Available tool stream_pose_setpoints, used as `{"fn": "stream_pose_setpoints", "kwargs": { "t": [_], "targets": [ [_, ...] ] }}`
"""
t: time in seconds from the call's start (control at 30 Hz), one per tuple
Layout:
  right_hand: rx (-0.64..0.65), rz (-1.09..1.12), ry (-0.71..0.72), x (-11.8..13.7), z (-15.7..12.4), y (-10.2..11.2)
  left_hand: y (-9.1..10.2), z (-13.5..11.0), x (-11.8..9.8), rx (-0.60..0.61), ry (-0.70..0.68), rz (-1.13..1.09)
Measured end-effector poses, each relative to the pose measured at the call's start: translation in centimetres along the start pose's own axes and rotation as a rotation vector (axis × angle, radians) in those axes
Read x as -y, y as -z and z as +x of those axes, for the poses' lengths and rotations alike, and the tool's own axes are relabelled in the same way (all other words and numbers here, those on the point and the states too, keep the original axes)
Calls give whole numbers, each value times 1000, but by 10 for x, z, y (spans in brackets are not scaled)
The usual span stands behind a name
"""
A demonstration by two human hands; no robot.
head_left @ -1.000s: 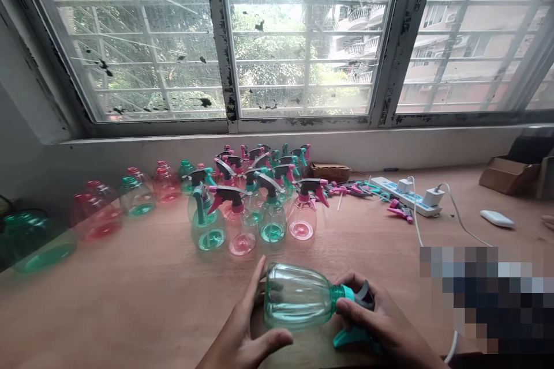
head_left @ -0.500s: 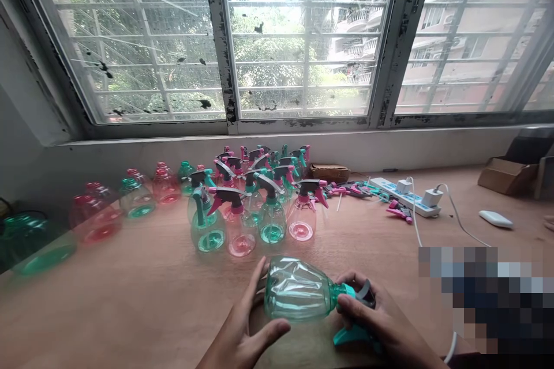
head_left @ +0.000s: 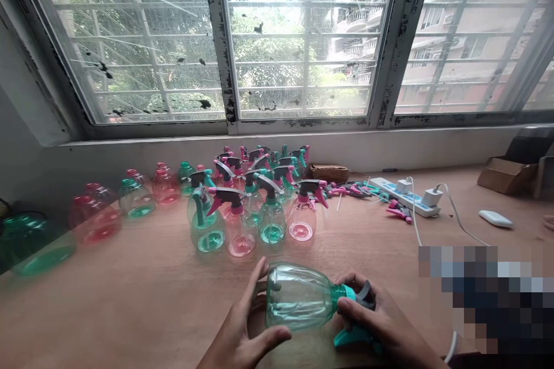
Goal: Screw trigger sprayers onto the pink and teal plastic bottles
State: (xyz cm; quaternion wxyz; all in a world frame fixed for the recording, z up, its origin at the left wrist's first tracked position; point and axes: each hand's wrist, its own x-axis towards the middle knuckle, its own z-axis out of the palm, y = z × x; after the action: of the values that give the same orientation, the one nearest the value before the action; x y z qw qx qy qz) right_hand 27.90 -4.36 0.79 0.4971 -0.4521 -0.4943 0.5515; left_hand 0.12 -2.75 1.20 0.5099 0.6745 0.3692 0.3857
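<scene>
A clear teal spray bottle lies on its side just above the wooden table, near the front edge. My left hand cups the bottle's base, thumb and fingers round it. My right hand is closed round the teal and grey trigger head at the bottle's neck.
A cluster of assembled teal and pink spray bottles stands mid-table. Capless bottles sit at the left. Loose trigger heads, a power strip with its cable, a white mouse and a cardboard box lie at the right.
The bottle has turned a little in my hands about its long axis. Both hands stay in the same place.
</scene>
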Motion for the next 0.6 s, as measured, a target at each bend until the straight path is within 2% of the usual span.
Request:
{"fn": "stream_pose_setpoints", "kwargs": {
  "t": [0.13, 0.3, 0.47, 0.6],
  "targets": [
    [29, 16, -9, 1, 0, 0, -1, 1, -6, 25, -6, 22],
    [39, 102, 4, 1, 0, 0, -4, 1, -4, 61, -15, -84],
    [56, 36, 2, -3, 1, 3, -5, -3, 2, 6, 60, -214],
    [38, 23, -1, -6, 2, 5, -4, -1, -3, 84, 67, -253]
  ]
}}
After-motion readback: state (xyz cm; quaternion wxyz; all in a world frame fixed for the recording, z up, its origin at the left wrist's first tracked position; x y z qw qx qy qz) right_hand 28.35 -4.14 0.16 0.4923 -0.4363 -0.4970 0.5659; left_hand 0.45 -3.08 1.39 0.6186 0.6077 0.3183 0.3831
